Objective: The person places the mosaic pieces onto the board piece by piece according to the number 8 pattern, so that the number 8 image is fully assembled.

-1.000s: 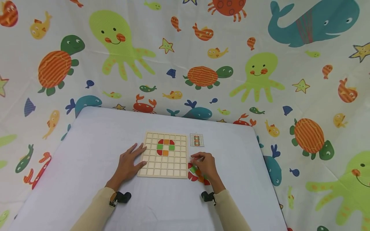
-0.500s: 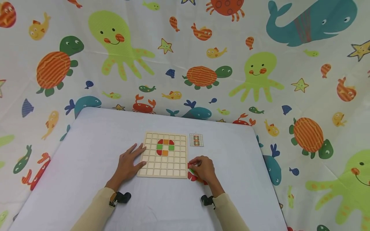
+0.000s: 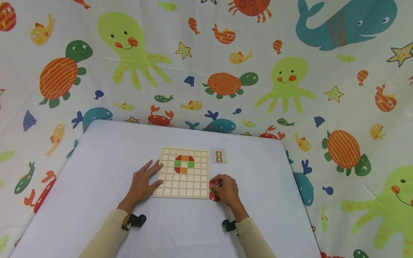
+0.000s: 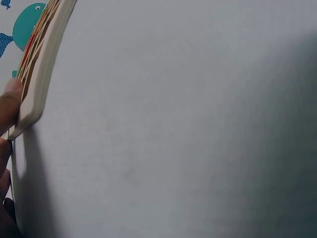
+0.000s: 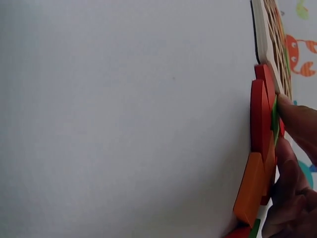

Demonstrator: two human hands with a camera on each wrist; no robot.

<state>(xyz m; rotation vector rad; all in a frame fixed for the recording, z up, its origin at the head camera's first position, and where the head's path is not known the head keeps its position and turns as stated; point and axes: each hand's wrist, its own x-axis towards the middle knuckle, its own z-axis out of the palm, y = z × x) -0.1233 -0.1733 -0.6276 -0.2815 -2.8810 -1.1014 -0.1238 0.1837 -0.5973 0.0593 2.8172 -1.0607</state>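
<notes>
Green piece (image 5: 275,118) is pinched snugly in the right grip (image 3: 225,188) beside the board (image 3: 181,184), whose opposite edge the spread left grip (image 3: 144,180) touches, while only the right wrist view bares a loose orange block (image 5: 249,186).

Wooden grid board (image 3: 187,184) flat, 7 inset pieces (image 3: 185,158); loose pieces (image 5: 260,116) at right, green piece (image 5: 275,119) pinched.
</notes>
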